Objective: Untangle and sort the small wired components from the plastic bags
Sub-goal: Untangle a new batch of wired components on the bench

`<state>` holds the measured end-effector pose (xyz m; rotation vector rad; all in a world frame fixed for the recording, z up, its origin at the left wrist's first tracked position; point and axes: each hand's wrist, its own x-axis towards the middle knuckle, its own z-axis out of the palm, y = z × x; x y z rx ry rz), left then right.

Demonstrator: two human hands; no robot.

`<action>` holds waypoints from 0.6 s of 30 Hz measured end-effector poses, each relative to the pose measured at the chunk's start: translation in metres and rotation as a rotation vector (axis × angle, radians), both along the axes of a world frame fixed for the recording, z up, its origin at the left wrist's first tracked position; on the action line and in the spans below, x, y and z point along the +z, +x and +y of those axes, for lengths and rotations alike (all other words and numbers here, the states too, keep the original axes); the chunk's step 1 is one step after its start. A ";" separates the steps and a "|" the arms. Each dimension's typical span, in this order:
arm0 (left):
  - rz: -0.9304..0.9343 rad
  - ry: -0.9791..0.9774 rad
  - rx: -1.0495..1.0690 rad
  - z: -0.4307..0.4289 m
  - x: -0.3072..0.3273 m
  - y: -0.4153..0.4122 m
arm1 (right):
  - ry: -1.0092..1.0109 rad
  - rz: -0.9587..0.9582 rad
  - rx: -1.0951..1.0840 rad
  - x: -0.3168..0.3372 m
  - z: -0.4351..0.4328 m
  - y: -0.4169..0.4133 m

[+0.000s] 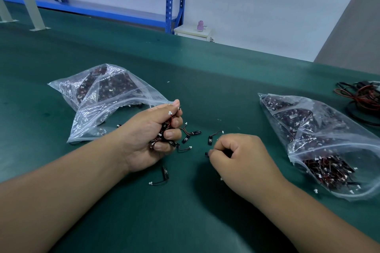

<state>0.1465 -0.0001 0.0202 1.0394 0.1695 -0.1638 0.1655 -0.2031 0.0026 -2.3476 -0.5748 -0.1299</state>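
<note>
Green table (pixel 205 72): bags (pixel 107 96), wired components (pixel 165 172)

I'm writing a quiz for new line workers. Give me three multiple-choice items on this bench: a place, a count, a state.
1. Where is the coil of red and black wires? A) near left corner B) green table's far right edge C) inside a bag
2. How many clear plastic zip bags? A) one B) four C) two
3. The left hand is: A) gripping a tangled bunch of small wired components B) flat, empty C) lifting a bag
B, coil at right edge; C, one left, one right; A, fingers curl round the bunch.
</note>
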 end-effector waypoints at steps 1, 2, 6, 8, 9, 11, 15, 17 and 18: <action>-0.003 -0.004 0.003 0.001 0.000 0.000 | -0.031 0.003 -0.027 0.000 0.000 0.000; -0.007 -0.011 0.006 0.001 0.001 0.000 | -0.095 -0.007 -0.052 0.001 0.000 0.001; -0.013 -0.046 0.022 0.004 0.003 0.002 | -0.384 -0.192 -0.062 0.006 0.002 -0.006; -0.022 -0.053 0.025 0.003 0.002 0.002 | -0.428 -0.357 0.094 0.010 0.009 -0.018; -0.026 -0.053 0.027 0.003 0.002 0.002 | -0.447 -0.413 0.207 0.010 0.014 -0.027; -0.031 -0.050 0.025 0.003 0.002 0.003 | -0.510 -0.474 0.417 0.005 0.024 -0.042; -0.034 -0.051 0.012 0.003 0.002 0.003 | -0.687 -0.379 0.499 0.000 0.031 -0.054; -0.035 -0.044 0.013 0.003 0.001 0.002 | -0.733 -0.317 0.465 0.003 0.031 -0.051; -0.034 -0.039 0.016 0.003 0.001 0.002 | -0.740 -0.315 0.440 0.004 0.030 -0.049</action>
